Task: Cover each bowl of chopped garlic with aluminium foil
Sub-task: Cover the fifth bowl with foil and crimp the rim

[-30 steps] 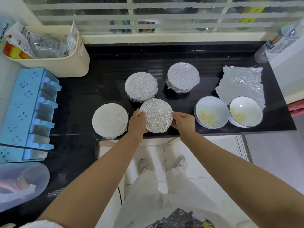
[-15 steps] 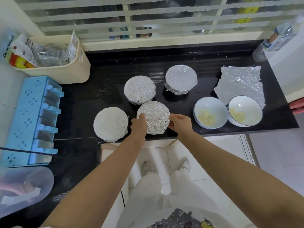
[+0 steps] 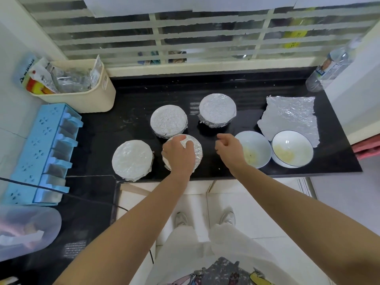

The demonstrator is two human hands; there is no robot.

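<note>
On the black counter (image 3: 144, 95) stand six bowls, four of them already wrapped in foil and two open. The left hand (image 3: 178, 154) lies palm down on top of the nearest covered bowl (image 3: 196, 150), its fingers curled over the far rim and pressing the foil against it; most of that bowl is hidden under the hand. The right hand (image 3: 229, 148) hovers above bare counter between this bowl and the open ones, touching nothing, its fingers loosely curled with the forefinger and thumb held close together; whether anything sits between them cannot be told. Just to the left of the held bowl, near the counter's front edge, sits a second covered bowl (image 3: 132, 159). Behind the held bowl and almost touching it is a third covered bowl (image 3: 168, 121), and farther back to the right, apart from the others, a fourth covered bowl (image 3: 217, 110) with crumpled foil down its side. To the right of the right hand two white bowls stand side by side and touching: the left open bowl (image 3: 259, 146) and the right open bowl (image 3: 293, 148), each with pale chopped garlic (image 3: 284, 155) in the bottom. Behind them a loose sheet of foil (image 3: 292, 115) lies flat on the counter, its near edge tucked behind the right open bowl.
</note>
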